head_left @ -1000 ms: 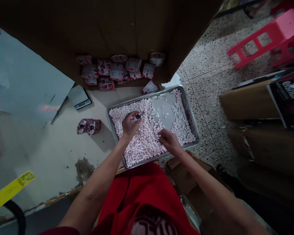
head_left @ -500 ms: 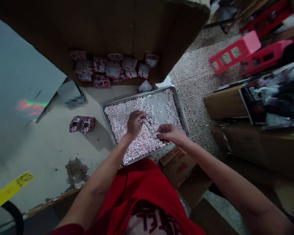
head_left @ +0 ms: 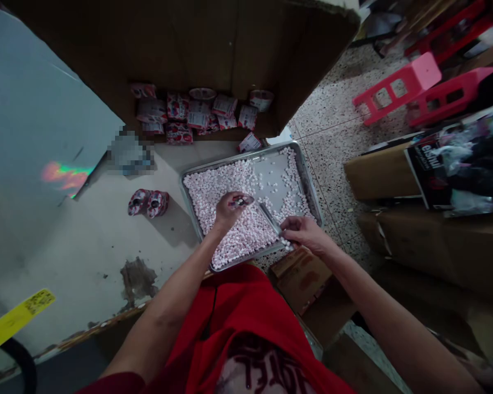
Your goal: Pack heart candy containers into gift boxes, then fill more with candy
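A metal tray (head_left: 185, 189) in front of me holds a thick layer of small pale pink-white pellets (head_left: 246, 232). Over its middle, my left hand (head_left: 227, 210) is closed around a small printed container (head_left: 241, 201) with its opening facing up; several pellets show inside. My right hand (head_left: 306, 232), at the tray's near right edge, grips a narrow metal scoop (head_left: 270, 219) slanting over the pellets towards the left hand. A few pellets sit by the right fingers. The scoop's far end is apart from the container.
Behind the tray a large cardboard box (head_left: 213, 49) lies open, with several printed packets (head_left: 198, 114) inside. Two printed containers (head_left: 158, 203) stand on the pale table (head_left: 164, 241) at left. Cardboard boxes (head_left: 378, 175) and red plastic stools (head_left: 402, 87) are on the right.
My right hand has drawn back to the right with the scoop, away from the container. My left hand has tilted, and the container's opening now shows. The view has shifted slightly.
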`<control>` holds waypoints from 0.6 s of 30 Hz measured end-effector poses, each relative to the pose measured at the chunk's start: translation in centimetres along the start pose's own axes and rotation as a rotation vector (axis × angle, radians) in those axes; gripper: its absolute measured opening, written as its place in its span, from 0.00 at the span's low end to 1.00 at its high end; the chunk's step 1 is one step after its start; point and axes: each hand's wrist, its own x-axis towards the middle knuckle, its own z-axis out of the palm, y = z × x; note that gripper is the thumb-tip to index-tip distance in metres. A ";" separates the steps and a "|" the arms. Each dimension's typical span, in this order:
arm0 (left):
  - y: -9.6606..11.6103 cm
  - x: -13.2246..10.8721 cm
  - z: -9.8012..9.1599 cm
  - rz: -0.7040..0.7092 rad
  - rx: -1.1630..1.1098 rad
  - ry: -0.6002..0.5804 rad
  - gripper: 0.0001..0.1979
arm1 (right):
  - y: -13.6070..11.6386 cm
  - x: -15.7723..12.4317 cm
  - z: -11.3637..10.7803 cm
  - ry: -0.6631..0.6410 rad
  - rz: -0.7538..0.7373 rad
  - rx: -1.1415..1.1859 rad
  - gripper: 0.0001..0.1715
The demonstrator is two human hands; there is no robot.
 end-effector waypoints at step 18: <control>1.0 -3.5 -5.3 -0.051 -0.025 0.269 0.21 | 5.7 8.3 -1.2 0.210 -0.164 -0.150 0.19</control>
